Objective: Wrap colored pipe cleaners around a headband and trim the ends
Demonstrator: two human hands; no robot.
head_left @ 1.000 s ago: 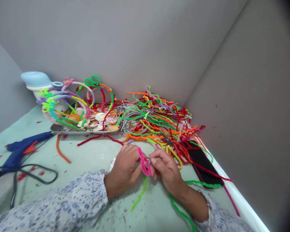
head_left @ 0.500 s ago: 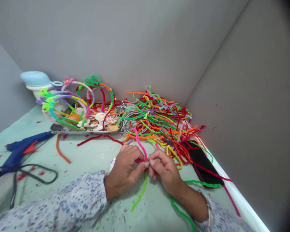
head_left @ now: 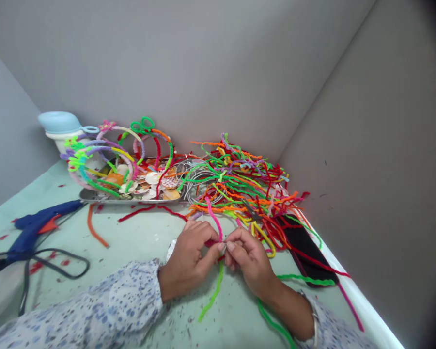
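Observation:
Both hands meet low in the middle of the view, fingertips almost touching. My left hand [head_left: 194, 254] is closed in a pinch on a pink pipe cleaner [head_left: 215, 218], whose free end sticks up above the fingers. Against it, my right hand [head_left: 249, 259] pinches with thumb and forefinger at the same spot; what lies between those fingertips is mostly hidden. Beneath the hands a light green pipe cleaner [head_left: 213, 295] hangs or lies toward me. A darker green pipe cleaner [head_left: 276, 325] runs under my right wrist.
A heap of coloured pipe cleaners [head_left: 240, 174] lies behind the hands, with pliers [head_left: 252, 209] on it. Left of it, a metal tray [head_left: 131, 199] holds shells and decorated hoops. A blue glue gun [head_left: 32, 228], a blue-lidded bottle [head_left: 63, 128] and a black phone [head_left: 308, 252] surround the work area.
The view has shifted slightly, so everything sits a little lower and further right. Both hands keep the same pinch at the pink pipe cleaner.

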